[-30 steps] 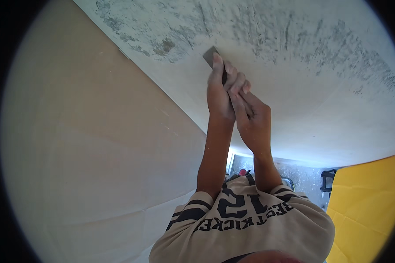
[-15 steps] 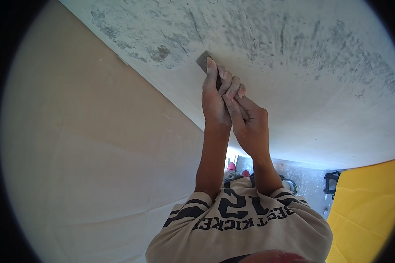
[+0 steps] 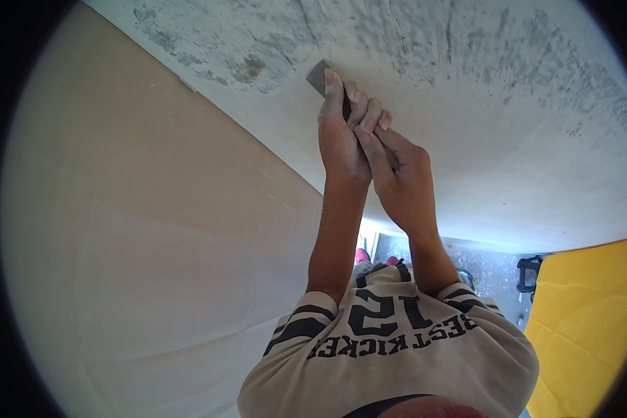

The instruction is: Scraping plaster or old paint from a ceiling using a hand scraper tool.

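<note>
My left hand [image 3: 341, 129] is closed round a scraper [image 3: 318, 76] with a grey flat blade, and the thumb lies along it. A strip of its dark handle shows between thumb and fingers. The blade's end rests against the pale wall surface [image 3: 453, 146], just below its rough, grey-streaked patches. My right hand [image 3: 400, 171] is closed up against the left hand, its fingertips pressed to the left fingers and palm. What lies inside the right hand's grip is hidden. Whitish dust coats the fingers of both hands.
A smooth beige wall [image 3: 160, 195] meets the streaked surface at a slanting edge on the left. At lower right is a yellow sheet [image 3: 585, 313], with a black object [image 3: 529, 274] beside it on the spattered floor [image 3: 491, 268].
Both hands and the scraper have moved up the surface a little, keeping the same grip. The arms reach farther out.
</note>
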The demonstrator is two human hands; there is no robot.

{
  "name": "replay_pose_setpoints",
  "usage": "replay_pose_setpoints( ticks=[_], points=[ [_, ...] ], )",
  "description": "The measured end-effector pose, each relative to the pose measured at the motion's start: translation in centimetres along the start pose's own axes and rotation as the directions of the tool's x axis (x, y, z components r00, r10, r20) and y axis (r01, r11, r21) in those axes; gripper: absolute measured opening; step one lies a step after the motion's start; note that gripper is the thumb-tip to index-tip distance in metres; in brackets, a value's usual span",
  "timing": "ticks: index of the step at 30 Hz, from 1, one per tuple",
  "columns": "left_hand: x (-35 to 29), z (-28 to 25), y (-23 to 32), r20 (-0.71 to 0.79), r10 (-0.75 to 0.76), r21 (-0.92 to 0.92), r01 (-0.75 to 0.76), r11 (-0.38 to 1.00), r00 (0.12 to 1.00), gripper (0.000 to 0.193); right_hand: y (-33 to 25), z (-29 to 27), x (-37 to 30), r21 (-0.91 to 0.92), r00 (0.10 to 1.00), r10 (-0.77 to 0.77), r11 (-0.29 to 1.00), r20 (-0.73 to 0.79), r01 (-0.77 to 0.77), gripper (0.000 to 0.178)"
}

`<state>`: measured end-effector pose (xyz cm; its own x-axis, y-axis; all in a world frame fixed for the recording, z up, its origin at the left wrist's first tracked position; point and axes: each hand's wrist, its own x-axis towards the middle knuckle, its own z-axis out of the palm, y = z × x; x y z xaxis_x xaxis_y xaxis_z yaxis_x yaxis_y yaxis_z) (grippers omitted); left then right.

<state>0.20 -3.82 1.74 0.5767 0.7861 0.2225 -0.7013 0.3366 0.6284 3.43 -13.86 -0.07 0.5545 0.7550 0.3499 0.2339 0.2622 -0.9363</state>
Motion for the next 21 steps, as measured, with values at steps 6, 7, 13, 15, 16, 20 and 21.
replay_pose_setpoints(
  ticks=[6, 7, 13, 15, 16, 20, 21],
  points=[
    [0.2, -0.1, 0.1, 0.011, -0.011, -0.038, 0.011, 0.999, 1.0, 0.042, 0.0, 0.4, 0.0, 0.051, 0.999, 0.028, 0.998, -0.044, -0.026, 0.022],
    [0.1, 0.2, 0.5, -0.003, 0.014, -0.04, -0.014, 0.999, 1.0, 0.042, -0.1, 0.6, 0.3, 0.068, 0.999, -0.003, 0.998, -0.034, 0.005, 0.022],
    [-0.5, -0.4, -0.3, -0.024, -0.005, -0.003, 0.005, 1.0, 1.0, 0.042, 0.3, 0.5, 0.2, 0.034, 0.997, -0.039, 0.999, -0.06, 0.041, 0.02],
    [-0.4, 0.1, 0.4, -0.04, 0.008, -0.001, -0.008, 1.0, 0.999, 0.043, 0.2, 0.5, 0.0, 0.008, 0.996, -0.072, 0.997, -0.054, 0.073, 0.017],
    [-0.1, 0.5, 0.7, -0.043, 0.033, -0.002, -0.033, 0.999, 0.999, 0.043, 0.2, 0.5, 0.1, 0.031, 0.999, -0.046, 0.998, -0.028, 0.047, 0.02],
    [-0.5, -0.8, -0.5, -0.042, -0.037, 0.04, 0.039, 0.998, 0.998, 0.043, 1.3, 1.1, -0.5, 0.107, 0.992, -0.035, 0.993, -0.12, 0.048, 0.018],
    [-0.1, -0.8, -0.4, -0.022, -0.033, 0.036, 0.034, 0.999, 0.999, 0.042, 1.4, 1.0, -0.3, 0.109, 0.992, -0.042, 0.993, -0.122, 0.055, 0.018]
  ],
)
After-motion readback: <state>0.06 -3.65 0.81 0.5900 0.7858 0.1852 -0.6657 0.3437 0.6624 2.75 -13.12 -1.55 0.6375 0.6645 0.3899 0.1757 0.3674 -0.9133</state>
